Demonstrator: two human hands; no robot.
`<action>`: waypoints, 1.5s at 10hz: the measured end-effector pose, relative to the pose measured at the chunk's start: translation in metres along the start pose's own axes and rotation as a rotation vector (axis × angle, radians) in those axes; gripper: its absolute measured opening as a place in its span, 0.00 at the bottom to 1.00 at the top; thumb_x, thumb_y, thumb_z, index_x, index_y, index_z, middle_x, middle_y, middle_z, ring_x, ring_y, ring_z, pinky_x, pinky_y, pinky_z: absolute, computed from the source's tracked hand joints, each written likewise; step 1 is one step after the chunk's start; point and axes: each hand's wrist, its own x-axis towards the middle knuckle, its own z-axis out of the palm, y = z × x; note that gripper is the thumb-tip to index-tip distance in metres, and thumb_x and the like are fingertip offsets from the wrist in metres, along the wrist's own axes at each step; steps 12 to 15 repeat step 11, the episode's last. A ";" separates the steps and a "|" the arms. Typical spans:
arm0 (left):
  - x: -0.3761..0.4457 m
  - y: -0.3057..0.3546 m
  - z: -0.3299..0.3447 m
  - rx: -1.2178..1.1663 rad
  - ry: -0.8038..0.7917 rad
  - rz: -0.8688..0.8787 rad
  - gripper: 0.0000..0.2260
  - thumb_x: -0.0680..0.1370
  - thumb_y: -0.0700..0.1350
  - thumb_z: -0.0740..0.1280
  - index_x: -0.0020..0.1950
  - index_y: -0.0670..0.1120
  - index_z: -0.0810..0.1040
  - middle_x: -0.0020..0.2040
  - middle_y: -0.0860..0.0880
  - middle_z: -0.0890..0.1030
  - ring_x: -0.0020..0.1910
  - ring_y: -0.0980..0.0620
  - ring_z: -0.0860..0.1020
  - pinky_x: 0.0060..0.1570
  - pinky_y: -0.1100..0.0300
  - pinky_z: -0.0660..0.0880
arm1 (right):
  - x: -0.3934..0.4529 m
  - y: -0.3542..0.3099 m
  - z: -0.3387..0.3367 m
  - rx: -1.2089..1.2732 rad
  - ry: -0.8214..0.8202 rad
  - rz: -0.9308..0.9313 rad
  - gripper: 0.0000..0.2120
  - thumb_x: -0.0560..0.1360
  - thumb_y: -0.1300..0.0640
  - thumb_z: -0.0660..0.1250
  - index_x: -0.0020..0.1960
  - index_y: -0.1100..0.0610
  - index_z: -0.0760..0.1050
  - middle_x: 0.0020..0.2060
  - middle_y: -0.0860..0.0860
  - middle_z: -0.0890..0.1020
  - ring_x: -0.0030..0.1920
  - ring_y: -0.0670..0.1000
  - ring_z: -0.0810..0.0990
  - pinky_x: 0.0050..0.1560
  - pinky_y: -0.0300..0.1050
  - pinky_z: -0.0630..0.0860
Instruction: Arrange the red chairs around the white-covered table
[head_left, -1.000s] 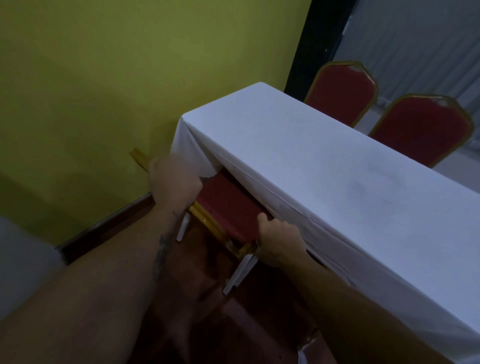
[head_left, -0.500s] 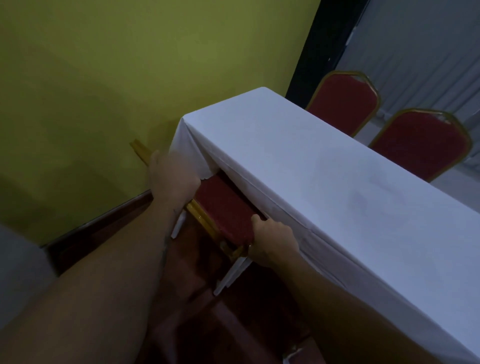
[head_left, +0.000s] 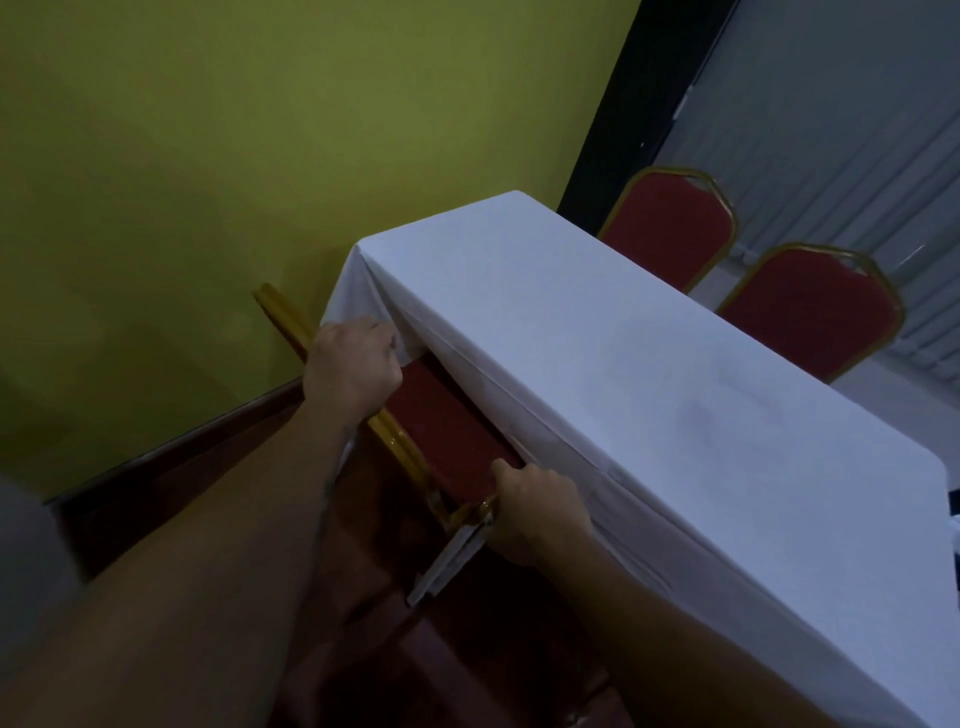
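Two hands grip a red-cushioned chair with a gold metal frame (head_left: 447, 436) at the near side of the long white-covered tabletop (head_left: 623, 374). The left hand (head_left: 356, 366) is closed over the gold frame near the table's far corner, touching the hanging cloth. The right hand (head_left: 537, 512) is clamped on the chair's nearer frame corner, just beside the cloth's edge. The chair's red pad is tucked partly under the cloth. Across the tabletop, two more red chairs with gold frames (head_left: 670, 228) (head_left: 810, 306) stand side by side. A yellow-green wall (head_left: 260, 130) rises behind.
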 end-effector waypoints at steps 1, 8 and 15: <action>0.000 0.002 -0.001 -0.006 -0.001 0.003 0.13 0.71 0.41 0.58 0.41 0.40 0.82 0.37 0.42 0.81 0.34 0.41 0.77 0.40 0.51 0.70 | -0.002 -0.001 -0.001 0.011 -0.017 0.016 0.19 0.77 0.46 0.65 0.63 0.56 0.69 0.46 0.54 0.78 0.43 0.59 0.76 0.42 0.49 0.70; -0.071 0.178 -0.022 -0.252 -0.455 -0.396 0.11 0.68 0.45 0.62 0.44 0.52 0.82 0.50 0.49 0.84 0.52 0.45 0.81 0.54 0.53 0.79 | -0.112 0.120 0.006 0.504 0.033 -0.192 0.28 0.72 0.34 0.65 0.67 0.46 0.74 0.57 0.49 0.83 0.55 0.53 0.81 0.56 0.52 0.79; -0.117 0.244 -0.033 -0.201 -0.454 -0.521 0.17 0.67 0.46 0.62 0.52 0.53 0.83 0.56 0.49 0.83 0.56 0.46 0.81 0.54 0.58 0.77 | -0.139 0.201 -0.006 0.620 0.072 -0.207 0.13 0.76 0.46 0.72 0.56 0.51 0.82 0.39 0.44 0.81 0.43 0.47 0.82 0.48 0.44 0.78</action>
